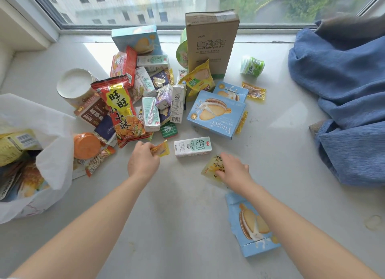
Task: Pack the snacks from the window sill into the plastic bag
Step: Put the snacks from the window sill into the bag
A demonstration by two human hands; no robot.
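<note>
A heap of snacks lies on the white window sill (177, 216). My left hand (142, 161) pinches a small orange-yellow packet (161, 149) at the near edge of the heap. My right hand (234, 170) grips a flat yellow sachet (211, 168) on the sill. Between the hands lies a white milk carton (192, 146). The white plastic bag (56, 153) stands open at the left with several packs inside. A torn blue biscuit wrapper (250, 226) lies under my right forearm.
The heap holds a red rice-cracker bag (121, 110), blue biscuit boxes (216, 114), an orange lid (86, 145) and a white tub (75, 86). A brown socket box (211, 43) stands upright by the window. A blue cloth (343, 101) is piled at the right.
</note>
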